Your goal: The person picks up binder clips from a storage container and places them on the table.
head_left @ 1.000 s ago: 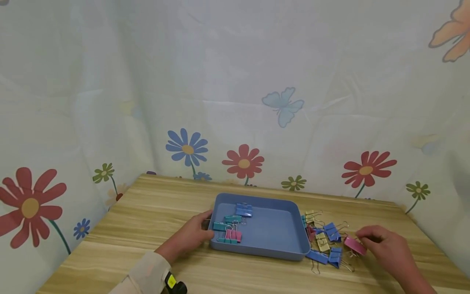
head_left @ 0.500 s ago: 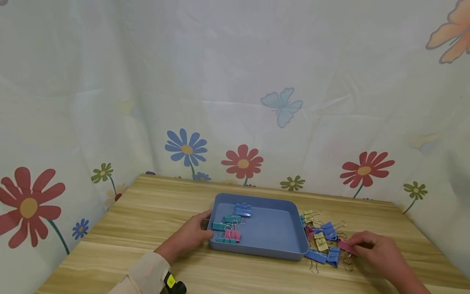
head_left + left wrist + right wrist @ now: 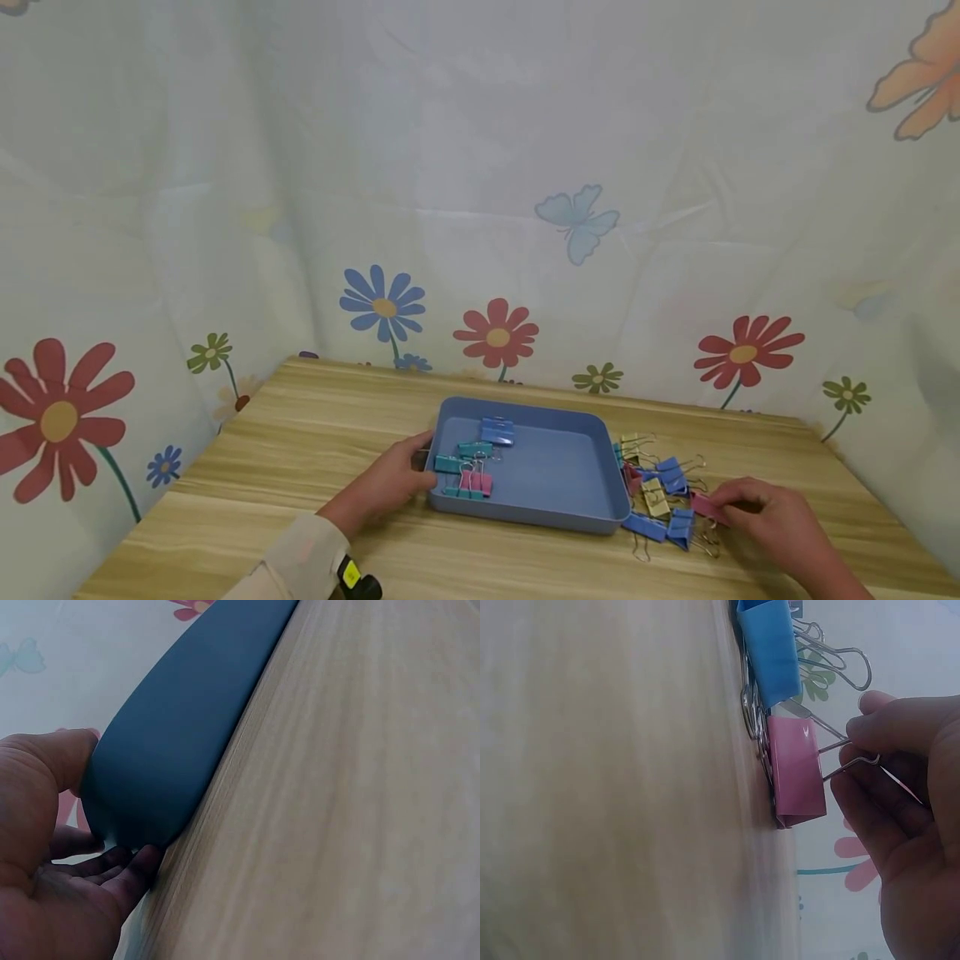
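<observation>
My right hand (image 3: pixel 776 525) pinches a pink binder clip (image 3: pixel 799 769) by its wire handles at the right of the table. In the right wrist view a blue binder clip (image 3: pixel 771 652) sits right beside the pink one. The left hand (image 3: pixel 390 483) grips the left end of a shallow blue tray (image 3: pixel 525 518), its thumb at the near corner. Inside the tray's left part lie a blue clip (image 3: pixel 497 430), several teal clips (image 3: pixel 476 450) and a pink clip (image 3: pixel 484 482). The left wrist view shows thumb and fingers around the tray's outer wall (image 3: pixel 165 735).
Against the tray's right side lies a loose pile of binder clips: yellow ones (image 3: pixel 656 497), several blue ones (image 3: pixel 681 528) and a dark red one (image 3: pixel 632 477). A flower-printed curtain (image 3: pixel 420 125) hangs behind the wooden table (image 3: pixel 337 417).
My right hand has moved left towards the pile, bringing the pink clip close beside the blue clips. The left hand and tray have stayed put.
</observation>
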`<state>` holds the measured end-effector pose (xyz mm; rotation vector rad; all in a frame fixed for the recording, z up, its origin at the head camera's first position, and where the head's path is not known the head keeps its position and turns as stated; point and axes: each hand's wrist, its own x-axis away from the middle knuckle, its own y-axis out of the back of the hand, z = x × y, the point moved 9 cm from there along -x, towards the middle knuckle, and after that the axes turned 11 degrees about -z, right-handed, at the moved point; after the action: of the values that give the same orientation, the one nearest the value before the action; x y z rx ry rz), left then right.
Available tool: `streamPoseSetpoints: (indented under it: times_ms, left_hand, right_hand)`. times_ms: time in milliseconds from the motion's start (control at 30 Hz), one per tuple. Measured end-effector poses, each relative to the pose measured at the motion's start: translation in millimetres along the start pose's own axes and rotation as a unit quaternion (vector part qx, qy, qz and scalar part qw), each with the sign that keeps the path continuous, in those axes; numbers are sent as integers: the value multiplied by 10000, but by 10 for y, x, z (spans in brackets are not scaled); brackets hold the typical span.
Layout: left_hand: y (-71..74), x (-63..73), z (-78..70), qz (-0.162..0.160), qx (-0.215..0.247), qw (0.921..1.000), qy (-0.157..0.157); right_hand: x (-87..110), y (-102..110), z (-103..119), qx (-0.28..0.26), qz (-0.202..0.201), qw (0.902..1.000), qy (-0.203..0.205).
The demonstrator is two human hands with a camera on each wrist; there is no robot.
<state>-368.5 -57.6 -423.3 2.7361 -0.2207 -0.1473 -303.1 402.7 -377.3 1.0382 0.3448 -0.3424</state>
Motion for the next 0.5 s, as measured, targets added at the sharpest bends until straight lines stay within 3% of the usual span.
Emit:
streamPoseSetpoints:
  times_ms: [400,500]
  left_hand:
    - [-4,-22,48,42,-41,10000,-5]
    - [-6,-22,40,44,-81,9999,-44]
  right_hand:
    - [-4,-35,26,159,403,9990,55]
    - [-5,-15,112,258,438,9984,258]
